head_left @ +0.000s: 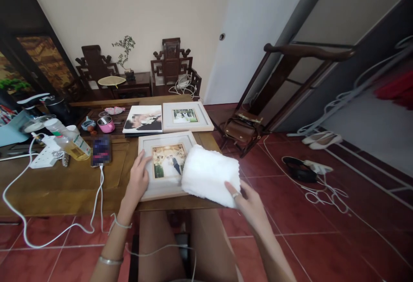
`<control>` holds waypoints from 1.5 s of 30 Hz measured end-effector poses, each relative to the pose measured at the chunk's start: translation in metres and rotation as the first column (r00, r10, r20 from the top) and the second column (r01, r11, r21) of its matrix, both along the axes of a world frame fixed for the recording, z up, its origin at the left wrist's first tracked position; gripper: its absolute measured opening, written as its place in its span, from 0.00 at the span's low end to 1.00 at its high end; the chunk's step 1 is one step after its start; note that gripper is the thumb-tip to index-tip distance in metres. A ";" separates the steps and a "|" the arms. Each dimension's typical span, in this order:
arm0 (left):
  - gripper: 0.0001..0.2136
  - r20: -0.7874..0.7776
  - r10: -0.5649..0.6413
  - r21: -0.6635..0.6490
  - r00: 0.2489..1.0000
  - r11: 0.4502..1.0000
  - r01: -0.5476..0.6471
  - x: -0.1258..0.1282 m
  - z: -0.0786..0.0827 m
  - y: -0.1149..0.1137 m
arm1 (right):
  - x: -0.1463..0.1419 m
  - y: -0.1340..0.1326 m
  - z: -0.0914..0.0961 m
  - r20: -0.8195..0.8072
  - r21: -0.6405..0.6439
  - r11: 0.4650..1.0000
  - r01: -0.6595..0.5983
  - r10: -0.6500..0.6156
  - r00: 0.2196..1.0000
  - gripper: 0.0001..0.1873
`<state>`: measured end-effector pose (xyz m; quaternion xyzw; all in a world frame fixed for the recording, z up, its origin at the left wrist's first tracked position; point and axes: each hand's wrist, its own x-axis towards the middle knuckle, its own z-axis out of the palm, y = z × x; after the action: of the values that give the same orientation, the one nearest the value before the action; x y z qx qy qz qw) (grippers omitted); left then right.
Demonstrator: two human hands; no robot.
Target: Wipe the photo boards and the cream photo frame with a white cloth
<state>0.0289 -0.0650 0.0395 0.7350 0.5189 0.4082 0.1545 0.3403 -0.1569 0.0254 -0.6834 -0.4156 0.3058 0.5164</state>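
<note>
A pale wooden picture frame with a wide light mat and a wedding photo lies flat on the wooden table. My left hand rests on its left side, fingers stretched over the border. In my right hand is a folded white fluffy cloth, gripped at its right corner between thumb and fingers. The cloth covers the right part of the frame and sticks out past the table's edge. Whether it presses on the frame or hovers just above, I cannot tell.
Behind lie a second picture frame and a photo book. Leftward are a charging phone, a bottle of yellow liquid, a power strip and a pink cup. A wooden chair holds a brown bag. Cables trail over the floor.
</note>
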 end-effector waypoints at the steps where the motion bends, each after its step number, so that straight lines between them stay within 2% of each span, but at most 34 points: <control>1: 0.22 0.055 0.060 -0.022 0.997 0.998 -0.059 0.000 0.003 -0.002 | -0.001 0.000 -0.001 -0.033 -0.018 0.999 -0.042 0.041 0.999 0.20; 3: 0.22 0.211 0.192 -0.137 0.958 0.977 -0.165 -0.002 0.007 -0.004 | -0.007 0.000 0.000 -0.140 -0.021 0.995 -0.099 0.095 0.986 0.23; 5: 0.30 0.392 0.303 -0.327 0.869 0.928 -0.177 -0.006 0.008 -0.004 | -0.012 0.001 0.004 -0.216 -0.007 0.995 -0.099 0.095 0.972 0.23; 7: 0.36 0.541 0.383 -0.495 0.749 0.865 -0.085 -0.011 0.009 -0.003 | -0.016 0.002 0.010 -0.265 0.005 0.997 -0.076 0.075 0.961 0.22; 9: 0.35 0.628 0.418 -0.579 0.657 0.814 0.036 -0.014 0.010 -0.003 | -0.016 0.003 0.016 -0.335 0.019 0.997 -0.081 0.083 0.939 0.22; 11: 0.31 0.656 0.415 -0.605 0.631 0.789 0.110 -0.014 0.011 -0.003 | -0.012 0.005 0.021 -0.401 0.038 0.997 -0.069 0.078 0.913 0.23; 12: 0.28 0.649 0.413 -0.608 0.639 0.786 0.111 -0.013 0.011 -0.004 | -0.009 0.007 0.022 -0.428 0.043 0.998 -0.046 0.060 0.902 0.23; 15: 0.25 0.612 0.448 -0.605 0.652 0.796 0.021 -0.003 0.009 -0.009 | 0.004 0.013 0.021 -0.503 0.033 0.999 0.040 -0.018 0.864 0.23; 17: 0.24 0.626 0.486 -0.610 0.610 0.793 -0.006 0.005 0.008 -0.015 | 0.013 0.016 0.020 -0.548 0.020 0.998 0.067 -0.045 0.835 0.23; 20: 0.25 0.679 0.504 -0.614 0.534 0.788 0.038 0.009 0.013 -0.025 | 0.026 0.017 0.017 -0.581 0.005 0.997 0.075 -0.058 0.812 0.23; 22: 0.26 0.700 0.517 -0.598 0.492 0.801 0.009 0.004 0.024 -0.034 | 0.034 0.015 0.015 -0.581 -0.024 0.998 0.064 -0.066 0.811 0.24; 26: 0.27 0.709 0.508 -0.524 0.489 0.844 -0.117 -0.022 0.061 -0.048 | 0.043 0.013 0.007 -0.499 -0.096 0.995 0.028 -0.073 0.864 0.26; 28: 0.26 0.712 0.516 -0.479 0.475 0.853 -0.209 -0.037 0.083 -0.051 | 0.043 0.014 0.002 -0.372 -0.081 0.996 -0.041 0.008 0.928 0.25; 30: 0.26 0.729 0.512 -0.426 0.455 0.859 -0.283 -0.049 0.104 -0.050 | 0.041 0.017 0.000 -0.156 -0.025 0.993 -0.115 0.110 0.982 0.22; 31: 0.25 0.739 0.504 -0.402 0.446 0.862 -0.308 -0.053 0.113 -0.047 | 0.039 0.020 0.002 -0.024 0.021 0.993 -0.117 0.117 0.993 0.21; 33: 0.22 0.772 0.464 -0.348 0.435 0.881 -0.321 -0.057 0.130 -0.036 | 0.032 0.028 0.013 0.196 0.149 0.987 -0.054 0.024 0.980 0.21; 35: 0.18 0.783 0.445 -0.347 0.436 0.893 -0.288 -0.053 0.144 -0.019 | 0.023 0.041 0.036 0.208 0.269 0.963 -0.029 -0.028 0.978 0.21; 36: 0.16 0.784 0.435 -0.345 0.442 0.898 -0.271 -0.048 0.150 -0.008 | 0.016 0.049 0.051 0.128 0.296 0.953 -0.068 0.031 0.991 0.21; 37: 0.15 0.786 0.414 -0.339 0.459 0.910 -0.240 -0.040 0.154 0.004 | 0.010 0.058 0.067 -0.024 0.311 0.938 -0.149 0.165 0.986 0.20; 38: 0.15 0.784 0.388 -0.344 0.485 0.921 -0.182 -0.031 0.157 0.016 | 0.003 0.069 0.082 -0.200 0.310 0.910 -0.274 0.344 0.917 0.20; 39: 0.15 0.785 0.355 -0.350 0.508 0.930 -0.110 -0.020 0.159 0.029 | -0.004 0.079 0.096 -0.376 0.299 0.868 -0.396 0.489 0.787 0.22; 40: 0.16 0.792 0.328 -0.349 0.515 0.935 -0.059 -0.008 0.160 0.042 | -0.009 0.089 0.108 -0.509 0.291 0.843 -0.452 0.536 0.674 0.23; 41: 0.16 0.798 0.286 -0.350 0.531 0.936 0.023 0.005 0.160 0.055 | -0.011 0.098 0.117 -0.609 0.290 0.831 -0.475 0.543 0.578 0.22; 42: 0.17 0.806 0.252 -0.354 0.536 0.930 0.096 0.017 0.159 0.067 | -0.012 0.105 0.122 -0.674 0.284 0.843 -0.457 0.514 0.530 0.19; 43: 0.18 0.816 0.233 -0.361 0.529 0.920 0.152 0.029 0.157 0.079 | -0.009 0.111 0.125 -0.712 0.275 0.871 -0.408 0.469 0.522 0.16; 45: 0.18 0.838 0.215 -0.377 0.502 0.893 0.247 0.049 0.150 0.099 | 0.003 0.118 0.122 -0.747 0.254 0.927 -0.277 0.370 0.553 0.11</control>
<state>0.0776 0.0338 0.1899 0.3792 0.4437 0.5862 0.5619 0.3436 -0.0387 0.1471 -0.3640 -0.2826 0.6394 0.6155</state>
